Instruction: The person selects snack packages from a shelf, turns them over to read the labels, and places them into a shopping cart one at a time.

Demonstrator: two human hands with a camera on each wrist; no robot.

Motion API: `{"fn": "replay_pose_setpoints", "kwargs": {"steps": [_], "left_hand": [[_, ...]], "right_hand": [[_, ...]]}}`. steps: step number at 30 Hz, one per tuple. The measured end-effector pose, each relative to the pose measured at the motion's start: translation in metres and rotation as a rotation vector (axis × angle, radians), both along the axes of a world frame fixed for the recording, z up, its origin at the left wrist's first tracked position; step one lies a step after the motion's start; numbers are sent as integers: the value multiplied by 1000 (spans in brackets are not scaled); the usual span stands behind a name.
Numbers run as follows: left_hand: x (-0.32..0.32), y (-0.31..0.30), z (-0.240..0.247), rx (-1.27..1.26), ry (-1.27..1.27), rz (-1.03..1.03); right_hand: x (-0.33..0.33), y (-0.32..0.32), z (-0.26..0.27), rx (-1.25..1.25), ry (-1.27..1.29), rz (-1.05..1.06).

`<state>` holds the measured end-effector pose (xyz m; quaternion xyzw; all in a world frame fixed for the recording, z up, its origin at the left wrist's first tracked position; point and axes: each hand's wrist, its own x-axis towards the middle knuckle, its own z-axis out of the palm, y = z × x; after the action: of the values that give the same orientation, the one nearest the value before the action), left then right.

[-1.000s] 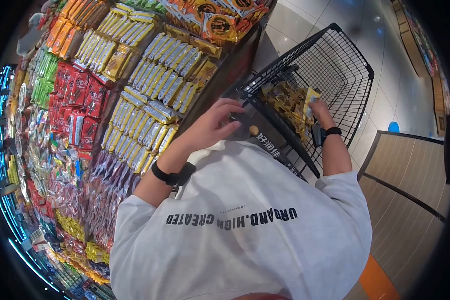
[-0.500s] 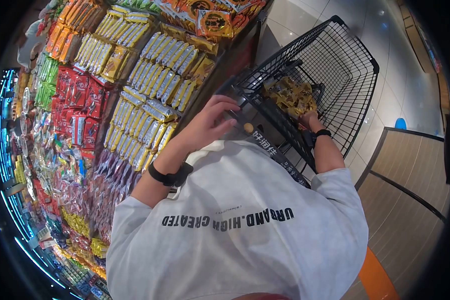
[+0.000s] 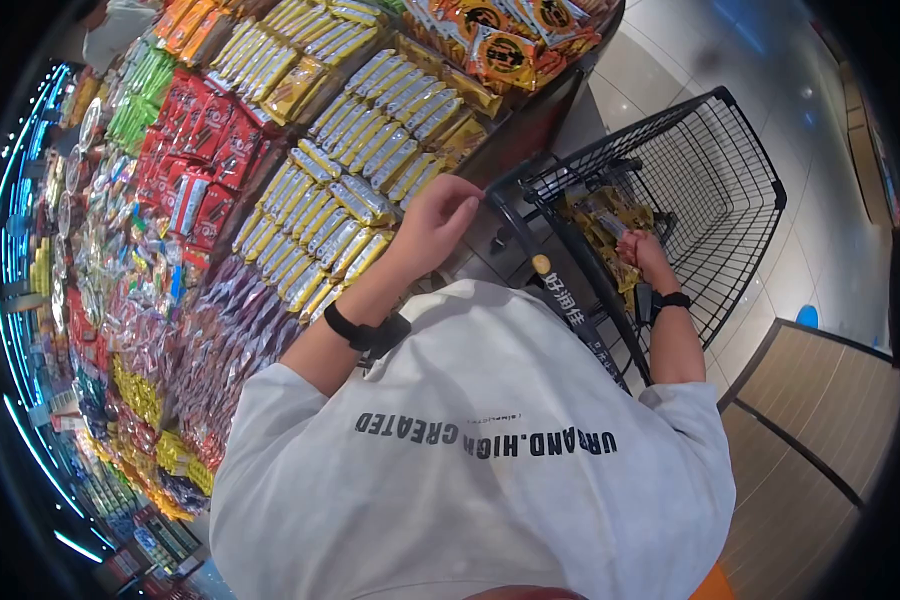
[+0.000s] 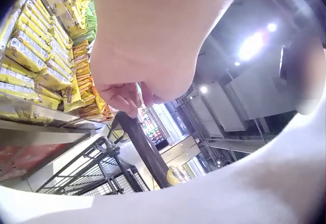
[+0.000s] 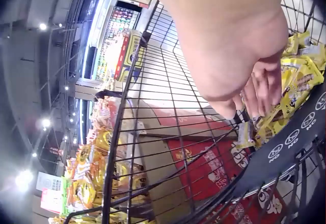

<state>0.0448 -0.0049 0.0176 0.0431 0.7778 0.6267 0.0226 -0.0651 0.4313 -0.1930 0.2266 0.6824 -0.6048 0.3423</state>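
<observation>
In the head view my right hand (image 3: 648,252) is inside the shopping cart (image 3: 725,200), low over a heap of yellow snack packets (image 3: 600,215). Its fingers curl around one yellow packet (image 5: 245,135), whose silvery end shows below the fingertips in the right wrist view; the rest is partly hidden by the hand. My left hand (image 3: 438,225) is at the near left corner of the cart, its curled fingers on the end of the dark handle (image 4: 145,147). Most of those fingers are hidden under the hand in the head view.
To the left, a sloping display holds rows of yellow-and-silver packets (image 3: 315,230), red packets (image 3: 195,150) and loose wrapped sweets. Orange packets (image 3: 500,55) lie at its far end beside the cart. A wood-look counter (image 3: 810,430) stands at the right.
My right hand has lowered a raised yellow packet into the heap and shifted slightly there. My left hand has moved from hovering near the handle onto its corner. The view has turned somewhat.
</observation>
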Motion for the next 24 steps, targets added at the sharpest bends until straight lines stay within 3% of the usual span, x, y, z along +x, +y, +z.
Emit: {"fn": "replay_pose_setpoints", "kwargs": {"steps": [3,4,5,7,11,20,24], "left_hand": [[-7,-16,-1,-468,-110,342],[-9,-22,-7,-580,-18,459],[-13,-33,-16,-579,-15,468],[-20,-61,-34,-919,166,499],[-29,-95,-52,-1270,107,534],[-40,-112,-78,-1541,30,427],[-37,-109,-75,-1497,50,416]], "right_hand": [[-7,-7,34,42,-39,70],[-4,-14,46,37,20,32],[-3,-20,55,31,79,-7],[-8,-23,62,29,97,0],[-11,-28,78,-92,116,19],[-12,-58,109,-144,204,-4],[-11,-62,117,-165,218,8]]}}
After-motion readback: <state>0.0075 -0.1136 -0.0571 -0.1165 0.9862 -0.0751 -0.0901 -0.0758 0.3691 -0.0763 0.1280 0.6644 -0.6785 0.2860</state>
